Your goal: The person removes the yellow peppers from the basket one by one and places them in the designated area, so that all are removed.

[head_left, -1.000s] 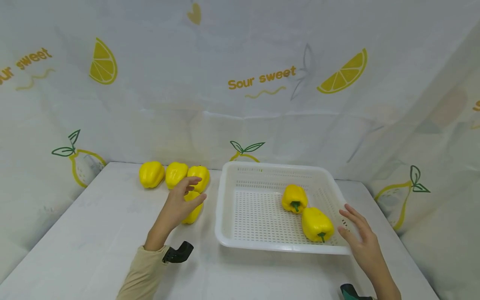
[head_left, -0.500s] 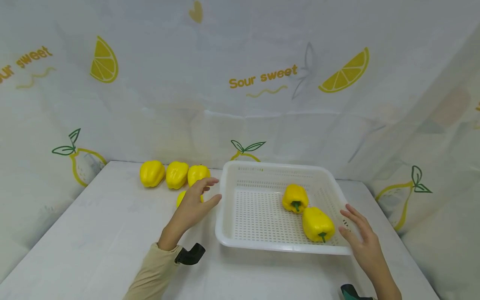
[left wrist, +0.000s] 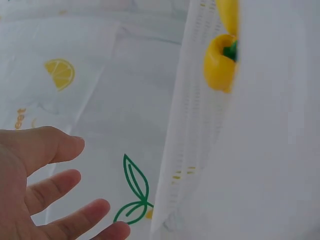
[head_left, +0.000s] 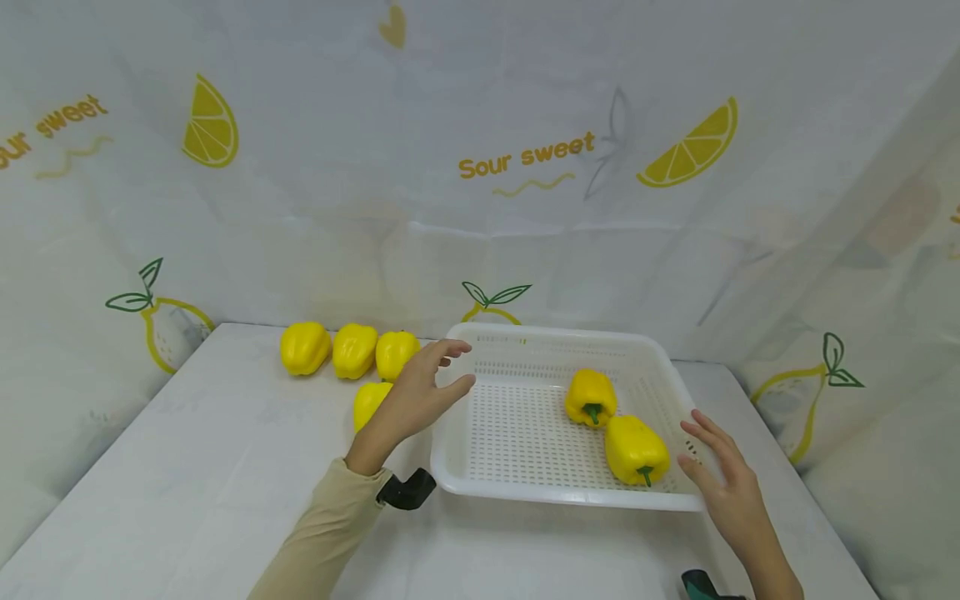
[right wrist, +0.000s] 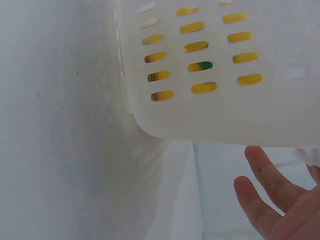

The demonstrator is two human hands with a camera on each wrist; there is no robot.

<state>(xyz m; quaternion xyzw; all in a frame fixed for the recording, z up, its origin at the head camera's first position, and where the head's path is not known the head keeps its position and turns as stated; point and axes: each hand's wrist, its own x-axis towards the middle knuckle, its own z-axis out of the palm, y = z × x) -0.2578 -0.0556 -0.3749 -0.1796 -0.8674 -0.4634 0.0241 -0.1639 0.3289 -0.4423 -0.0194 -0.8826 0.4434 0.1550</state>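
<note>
My left hand (head_left: 417, 392) hovers at the left rim of a white perforated plastic basket (head_left: 517, 496). In the left wrist view its fingers are spread, with nothing between them. My right hand (head_left: 733, 496) is at the basket's right rim with fingers loosely bent. The right wrist view shows its fingertips (right wrist: 253, 152) right by the rim; firm contact cannot be told. Inside the basket, on its right side, lie two yellow bell peppers, one farther back (head_left: 588, 393) and one nearer (head_left: 634, 446), green stems toward me.
Several more yellow bell peppers stand on the white-covered table left of the basket, three in a back row (head_left: 354, 350) and one nearer (head_left: 369, 404), partly hidden by my left hand. A lemon-printed white curtain (head_left: 337, 250) closes off the back and sides.
My left hand has moved right, from over the loose peppers to the basket's left rim, carrying nothing. The right hand, the basket and the peppers look unmoved.
</note>
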